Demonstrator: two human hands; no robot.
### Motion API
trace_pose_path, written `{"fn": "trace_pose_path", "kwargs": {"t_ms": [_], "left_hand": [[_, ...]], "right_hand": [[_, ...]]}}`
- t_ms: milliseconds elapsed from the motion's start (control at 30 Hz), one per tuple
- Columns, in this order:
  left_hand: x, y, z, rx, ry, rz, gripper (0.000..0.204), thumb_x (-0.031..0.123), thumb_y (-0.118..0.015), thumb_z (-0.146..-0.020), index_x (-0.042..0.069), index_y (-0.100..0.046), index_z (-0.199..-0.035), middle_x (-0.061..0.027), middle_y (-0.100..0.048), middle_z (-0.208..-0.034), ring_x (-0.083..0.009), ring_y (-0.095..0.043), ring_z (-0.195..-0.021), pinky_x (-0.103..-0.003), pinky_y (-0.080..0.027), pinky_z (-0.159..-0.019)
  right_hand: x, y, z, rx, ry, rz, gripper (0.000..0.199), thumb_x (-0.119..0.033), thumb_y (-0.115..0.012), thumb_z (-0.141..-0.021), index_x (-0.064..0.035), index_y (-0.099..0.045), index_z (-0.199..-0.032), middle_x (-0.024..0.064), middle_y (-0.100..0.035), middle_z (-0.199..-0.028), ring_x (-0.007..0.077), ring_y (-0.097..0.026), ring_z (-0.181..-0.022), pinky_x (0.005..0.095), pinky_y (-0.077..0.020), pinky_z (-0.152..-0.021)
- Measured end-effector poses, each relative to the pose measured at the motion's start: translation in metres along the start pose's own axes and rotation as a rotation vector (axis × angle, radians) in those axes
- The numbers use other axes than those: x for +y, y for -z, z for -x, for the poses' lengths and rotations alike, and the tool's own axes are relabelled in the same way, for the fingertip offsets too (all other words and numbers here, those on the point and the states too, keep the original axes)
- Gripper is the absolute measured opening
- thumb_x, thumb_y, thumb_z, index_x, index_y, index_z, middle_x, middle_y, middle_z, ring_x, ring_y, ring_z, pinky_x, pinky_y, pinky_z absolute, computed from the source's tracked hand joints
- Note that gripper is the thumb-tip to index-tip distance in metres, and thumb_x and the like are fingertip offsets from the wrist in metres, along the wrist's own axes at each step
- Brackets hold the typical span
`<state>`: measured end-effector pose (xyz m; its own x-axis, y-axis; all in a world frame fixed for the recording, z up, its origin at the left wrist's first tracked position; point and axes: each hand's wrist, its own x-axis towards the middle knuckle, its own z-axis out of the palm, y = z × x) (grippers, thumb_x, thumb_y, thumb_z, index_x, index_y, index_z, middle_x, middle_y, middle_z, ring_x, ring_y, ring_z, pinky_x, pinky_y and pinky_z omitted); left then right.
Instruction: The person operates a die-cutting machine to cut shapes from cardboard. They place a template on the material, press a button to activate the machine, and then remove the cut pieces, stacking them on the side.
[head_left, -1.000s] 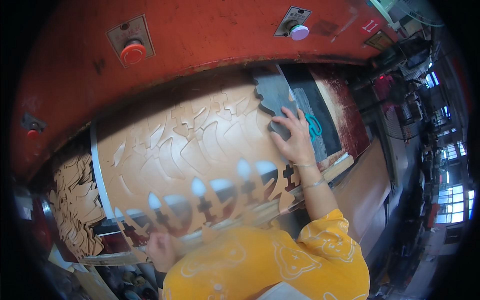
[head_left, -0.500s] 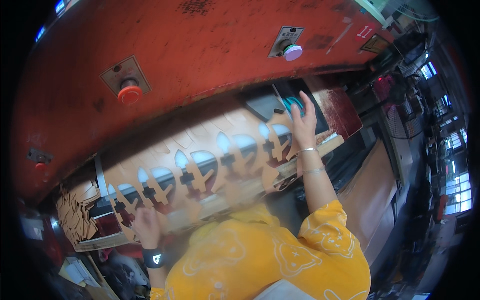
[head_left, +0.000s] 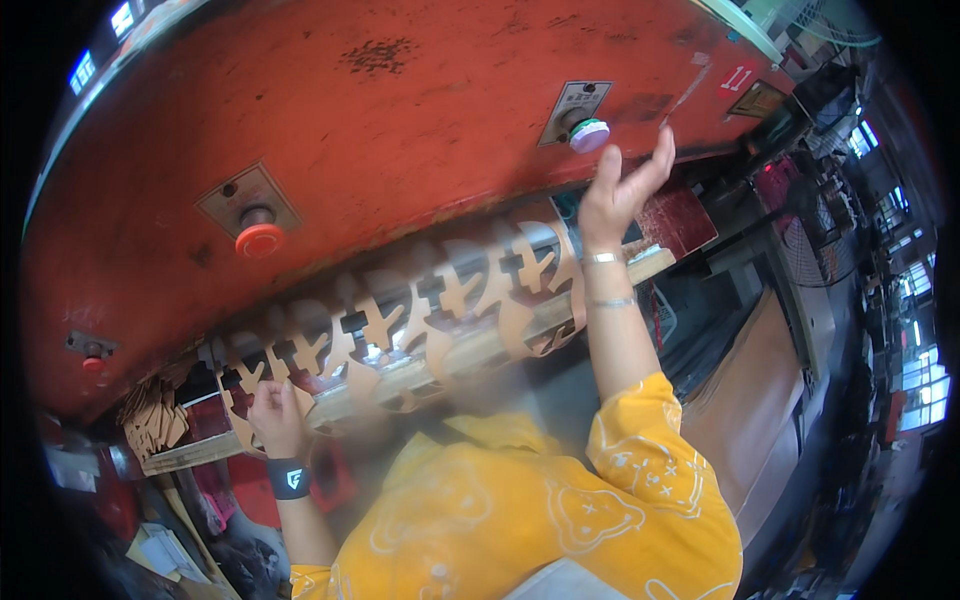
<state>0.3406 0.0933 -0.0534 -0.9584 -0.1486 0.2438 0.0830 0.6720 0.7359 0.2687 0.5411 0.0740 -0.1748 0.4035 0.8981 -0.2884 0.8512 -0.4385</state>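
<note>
A tan sheet (head_left: 458,295) full of cut-out shapes, perhaps leather, stretches across the bed beneath a big red machine head (head_left: 400,130). Part of it hangs over the wooden front edge (head_left: 480,345). My left hand (head_left: 275,415) is closed, pinching the sheet's near left border. Raised past the sheet's right end, my right hand (head_left: 622,200) has its thumb and fingers apart and holds nothing. Its fingertips are just below and right of a pale purple push button (head_left: 589,136), without visible contact. The sheet's far part is hidden under the head.
A red push button (head_left: 260,238) projects from the head, with a smaller red button (head_left: 93,362) farther left. Tan cut pieces (head_left: 155,420) are stacked at the bed's left end. On the right hangs a large brown sheet (head_left: 755,385), near a caged fan (head_left: 805,245).
The sheet has shifted toward me and droops over the front edge. My right hand has risen toward the purple button. My left hand, still pinching, has moved slightly up and left.
</note>
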Motion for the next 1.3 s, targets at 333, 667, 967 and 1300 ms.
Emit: {"fn": "trace_pose_path", "kwargs": {"t_ms": [333, 667, 967, 1300], "left_hand": [[-0.008, 0.0, -0.002, 0.016, -0.044, -0.012, 0.018, 0.015, -0.063, -0.084, 0.002, -0.056, -0.073, -0.0086, -0.054, -0.054, -0.0179, -0.054, -0.049, -0.032, -0.041, -0.051], [-0.014, -0.003, 0.0, -0.008, -0.017, 0.011, 0.022, 0.018, -0.062, -0.089, 0.001, -0.056, -0.076, 0.0013, -0.045, -0.058, -0.0064, -0.039, -0.054, -0.025, -0.033, -0.051], [-0.028, -0.005, -0.005, 0.018, -0.088, -0.042, 0.022, 0.019, -0.063, -0.087, 0.001, -0.057, -0.075, -0.0043, -0.052, -0.056, -0.0121, -0.046, -0.051, -0.03, -0.038, -0.051], [-0.022, -0.001, -0.008, -0.071, -0.018, -0.132, 0.023, 0.023, -0.063, -0.086, 0.001, -0.059, -0.077, -0.0114, -0.059, -0.061, -0.0212, -0.057, -0.055, -0.036, -0.044, -0.057]], "right_hand": [[0.034, 0.025, 0.035, -0.151, -0.151, -0.054, 0.067, -0.031, -0.054, -0.092, 0.0031, -0.025, -0.142, 0.0231, -0.027, -0.144, 0.0366, -0.024, -0.135, 0.0459, -0.0176, -0.112], [0.071, 0.128, 0.107, -0.961, -0.283, 0.385, 0.029, -0.034, -0.058, -0.087, -0.007, -0.068, -0.087, 0.0124, -0.066, -0.095, 0.0268, -0.056, -0.103, 0.044, -0.0276, -0.102], [0.046, 0.138, 0.105, -0.978, -0.238, 0.372, 0.034, -0.038, -0.058, -0.084, -0.0077, -0.066, -0.098, 0.011, -0.062, -0.107, 0.0252, -0.053, -0.111, 0.0499, -0.0223, -0.103], [0.045, 0.112, 0.039, -1.414, -0.639, 0.436, 0.051, -0.049, -0.061, -0.079, -0.0019, -0.071, -0.096, 0.0217, -0.067, -0.097, 0.0332, -0.065, -0.094, 0.0371, -0.0502, -0.085]]}}
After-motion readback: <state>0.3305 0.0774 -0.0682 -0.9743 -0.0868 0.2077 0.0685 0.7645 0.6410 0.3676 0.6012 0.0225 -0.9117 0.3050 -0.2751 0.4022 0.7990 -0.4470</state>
